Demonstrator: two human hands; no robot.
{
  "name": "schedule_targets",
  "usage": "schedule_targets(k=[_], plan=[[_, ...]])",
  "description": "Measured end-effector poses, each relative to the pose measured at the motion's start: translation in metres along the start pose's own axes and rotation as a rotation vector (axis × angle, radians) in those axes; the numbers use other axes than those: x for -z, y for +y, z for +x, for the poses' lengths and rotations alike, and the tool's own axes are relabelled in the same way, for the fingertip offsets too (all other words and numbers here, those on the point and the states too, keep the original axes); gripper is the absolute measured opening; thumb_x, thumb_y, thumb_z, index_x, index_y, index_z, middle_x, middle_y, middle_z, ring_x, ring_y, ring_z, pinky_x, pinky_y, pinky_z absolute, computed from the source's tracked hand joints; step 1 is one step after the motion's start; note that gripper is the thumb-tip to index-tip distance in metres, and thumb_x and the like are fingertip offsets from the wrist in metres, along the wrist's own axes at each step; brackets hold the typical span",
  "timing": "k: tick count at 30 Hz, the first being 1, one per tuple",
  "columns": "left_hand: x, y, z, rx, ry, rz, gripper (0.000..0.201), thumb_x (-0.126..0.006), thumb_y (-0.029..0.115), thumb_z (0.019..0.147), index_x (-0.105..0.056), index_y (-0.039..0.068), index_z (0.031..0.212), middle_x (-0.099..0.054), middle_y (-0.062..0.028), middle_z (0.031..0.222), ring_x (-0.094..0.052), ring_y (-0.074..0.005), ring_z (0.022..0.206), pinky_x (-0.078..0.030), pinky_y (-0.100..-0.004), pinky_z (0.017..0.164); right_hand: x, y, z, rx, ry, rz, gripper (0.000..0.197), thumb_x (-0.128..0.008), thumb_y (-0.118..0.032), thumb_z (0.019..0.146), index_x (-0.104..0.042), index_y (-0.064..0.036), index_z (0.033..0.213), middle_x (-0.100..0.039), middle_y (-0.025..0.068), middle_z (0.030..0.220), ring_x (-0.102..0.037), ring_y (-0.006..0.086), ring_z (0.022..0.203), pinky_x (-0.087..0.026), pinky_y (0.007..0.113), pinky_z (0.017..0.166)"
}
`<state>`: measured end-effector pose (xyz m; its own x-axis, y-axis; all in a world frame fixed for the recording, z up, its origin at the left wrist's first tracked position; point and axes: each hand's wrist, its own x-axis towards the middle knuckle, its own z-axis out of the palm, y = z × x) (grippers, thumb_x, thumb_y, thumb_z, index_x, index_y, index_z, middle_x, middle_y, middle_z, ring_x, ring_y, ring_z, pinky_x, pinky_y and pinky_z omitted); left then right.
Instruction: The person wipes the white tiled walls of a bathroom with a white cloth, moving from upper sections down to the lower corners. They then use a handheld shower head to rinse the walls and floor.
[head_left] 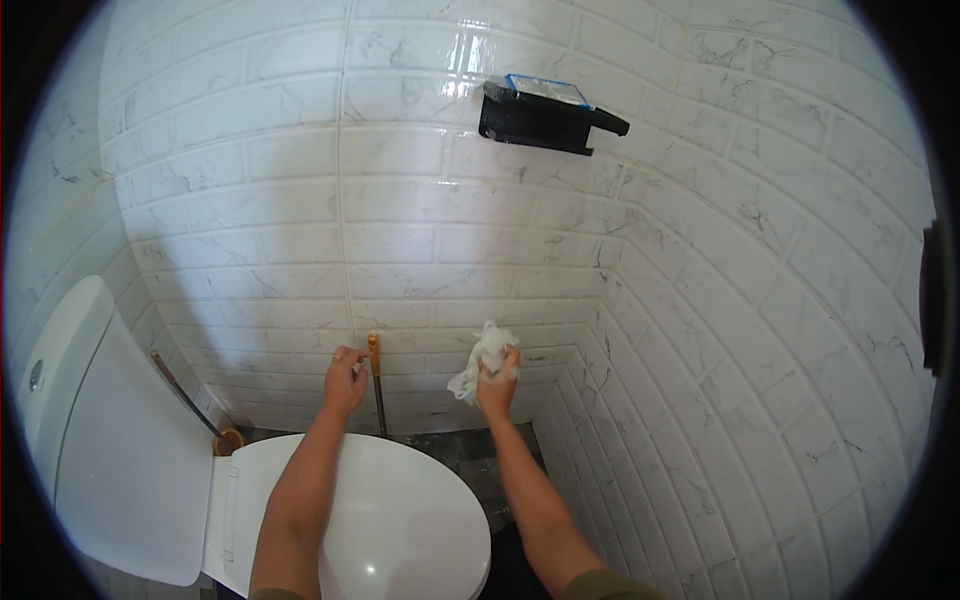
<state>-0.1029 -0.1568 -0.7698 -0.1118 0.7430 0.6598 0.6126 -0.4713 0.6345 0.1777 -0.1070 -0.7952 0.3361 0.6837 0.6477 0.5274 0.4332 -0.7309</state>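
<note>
Head view, looking down over a closed toilet lid (400, 520) toward a white tiled wall (430, 250). The right hand (497, 377) is closed around a crumpled white wipe (482, 352); most of the wad stands above and to the left of the curled fingers (508, 362), and a loose tail hangs below them on the left side. The left hand (345, 377) is raised beside a thin upright rod with an orange tip (375, 375), which stands just to the right of its fingers; whether those fingers are pinching something small or merely bent cannot be told at this size.

Technique, as a judgement: the wipe works best bunched into a firm pad with the loose tail gathered in, so that the pressing surface lies in front of the fingertips and no trailing end drags over the rod or the floor. The free hand should stay apart from the wiped patch.

Above both hands, well apart, a black wall holder (545, 120) carries a flat blue-topped packet (548, 90). A brown-handled brush (190, 400) leans left of the left hand, by the tank (70, 370).
</note>
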Motion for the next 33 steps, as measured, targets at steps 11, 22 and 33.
schedule_targets(k=[11, 22, 33], plan=[[-0.031, 0.069, -0.035, 0.548, -0.973, -0.641, 0.072, -0.03, 0.063, 0.097, -0.039, 0.006, 0.14, -0.053, -0.0138, 0.133, -0.063, -0.0263, 0.103, -0.05, -0.0406, 0.089, 0.012, -0.064, -0.052, -0.052, -0.074, 0.403, 0.058, -0.071, -0.015, 0.083, -0.038, 0.0042, 0.127, -0.054, 0.0214, 0.117, -0.056, 0.0305, 0.106, -0.045, 0.037, 0.09], [-0.033, 0.083, -0.038, 0.75, -0.29, -0.861, 0.047, -0.044, 0.047, 0.099, -0.048, 0.012, 0.129, -0.057, -0.0042, 0.119, -0.057, -0.0194, 0.105, -0.047, -0.0367, 0.089, 0.008, -0.084, -0.068, 0.056, -0.616, 0.532, 0.049, -0.066, -0.025, 0.088, -0.046, 0.0004, 0.124, -0.054, 0.0172, 0.115, -0.057, 0.0292, 0.101, -0.046, 0.037, 0.089], [-0.05, 0.017, -0.035, 0.647, 0.126, -0.539, 0.042, -0.046, 0.04, 0.1, -0.063, 0.002, 0.103, -0.061, -0.0062, 0.085, -0.054, -0.0142, 0.079, -0.044, -0.0295, 0.075, 0.017, -0.056, -0.043, -0.322, -0.425, 0.534, 0.034, -0.072, -0.021, 0.084, -0.06, -0.0019, 0.109, -0.055, 0.0164, 0.11, -0.056, 0.0199, 0.097, -0.051, 0.032, 0.068]])
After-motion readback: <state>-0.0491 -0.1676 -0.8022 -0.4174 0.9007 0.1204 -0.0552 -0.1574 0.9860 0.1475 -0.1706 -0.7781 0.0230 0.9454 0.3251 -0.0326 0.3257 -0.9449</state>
